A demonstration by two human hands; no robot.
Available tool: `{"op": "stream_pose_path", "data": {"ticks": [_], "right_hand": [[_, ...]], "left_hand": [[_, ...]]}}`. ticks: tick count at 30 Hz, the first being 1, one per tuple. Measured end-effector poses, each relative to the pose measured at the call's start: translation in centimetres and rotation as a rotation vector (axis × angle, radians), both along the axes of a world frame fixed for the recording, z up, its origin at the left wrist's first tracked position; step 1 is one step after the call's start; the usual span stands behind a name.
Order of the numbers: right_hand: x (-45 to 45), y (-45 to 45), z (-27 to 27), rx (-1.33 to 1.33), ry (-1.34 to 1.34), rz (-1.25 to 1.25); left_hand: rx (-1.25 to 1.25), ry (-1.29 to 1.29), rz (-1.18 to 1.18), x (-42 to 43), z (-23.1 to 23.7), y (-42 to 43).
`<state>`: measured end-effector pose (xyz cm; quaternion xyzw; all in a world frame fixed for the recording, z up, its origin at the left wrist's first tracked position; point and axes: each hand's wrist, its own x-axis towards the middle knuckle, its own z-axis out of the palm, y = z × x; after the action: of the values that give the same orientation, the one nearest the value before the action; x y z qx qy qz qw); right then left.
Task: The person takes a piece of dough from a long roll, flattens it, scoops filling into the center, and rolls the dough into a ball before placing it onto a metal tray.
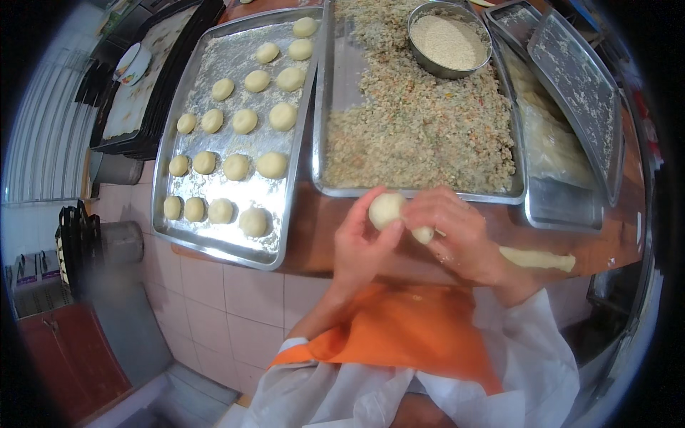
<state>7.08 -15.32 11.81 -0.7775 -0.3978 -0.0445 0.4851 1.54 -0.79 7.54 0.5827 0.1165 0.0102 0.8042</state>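
Between the thumb and fingers of my left hand [364, 235] sits a smooth, pale ball of dough [387, 211]. My right hand [455, 230] is pinched against the ball's right side. A smaller piece of dough [423, 234] pokes out beneath its fingers; whether it joins the ball is hidden. Both hands are above the table's front edge, just below a metal tray of crumbly filling [417, 144]. Right of my right wrist, a strip of dough [538, 259] lies on the brown table [321, 230].
To the left, a metal tray [214, 144] carries several flattened dough rounds [245, 121] in rows. A metal bowl of pale seeds or crumbs [449, 43] rests on the filling. Plastic-covered dough [551, 134] and a tilted floured tray [578, 101] are at right. Stacked dark trays [144, 80] stand far left.
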Motion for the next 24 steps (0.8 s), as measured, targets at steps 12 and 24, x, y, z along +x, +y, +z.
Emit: {"op": "stream_pose_path", "data": {"ticks": [12,24], "right_hand": [[-1.0,-0.1,-0.6,0.698,0.386,-0.289],[-1.7,-3.2,-4.7,0.441,0.905,-0.109]], "left_hand": [[0.371,-0.069,0.101,-1.2,0.2,1.8],[1.635,-0.213,-0.216,-4.6,-6.3,6.0]]}}
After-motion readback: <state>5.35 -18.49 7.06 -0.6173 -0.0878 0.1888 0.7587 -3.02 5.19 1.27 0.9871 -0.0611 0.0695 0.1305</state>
